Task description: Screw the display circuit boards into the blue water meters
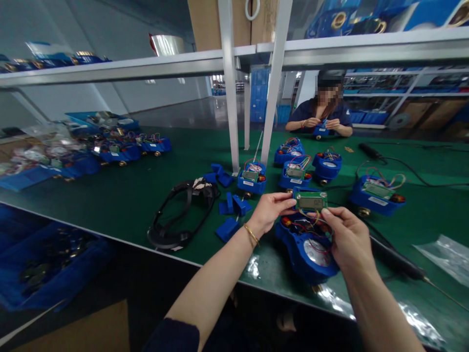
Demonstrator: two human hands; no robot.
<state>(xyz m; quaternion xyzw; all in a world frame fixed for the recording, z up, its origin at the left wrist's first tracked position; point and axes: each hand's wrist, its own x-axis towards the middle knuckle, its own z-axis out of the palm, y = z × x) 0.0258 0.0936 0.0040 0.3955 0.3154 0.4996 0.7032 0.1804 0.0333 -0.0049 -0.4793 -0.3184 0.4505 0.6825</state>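
Between my two hands is a green circuit board with a small LCD display (pixel 310 201), held up by its edges. My left hand (pixel 273 208) pinches its left side, and my right hand (pixel 346 232) grips its lower right corner. Thin coloured wires run from the board down into an open blue water meter (pixel 306 259), which rests at the table's front edge with its round white dial showing. Close behind the board sits another blue meter (pixel 293 173) with its own display board and loose wires. One more wired meter (pixel 379 193) lies to the right of my right hand.
Several more open meters (pixel 252 176) stand on the green table (pixel 183 146). A black head strap (pixel 183 215) and blue plastic pieces (pixel 229 227) lie to the left. At right are a soldering iron (pixel 397 259) and a clear bag (pixel 445 256). Shelf posts (pixel 229 98) rise mid-table; a co-worker (pixel 322 107) sits opposite.
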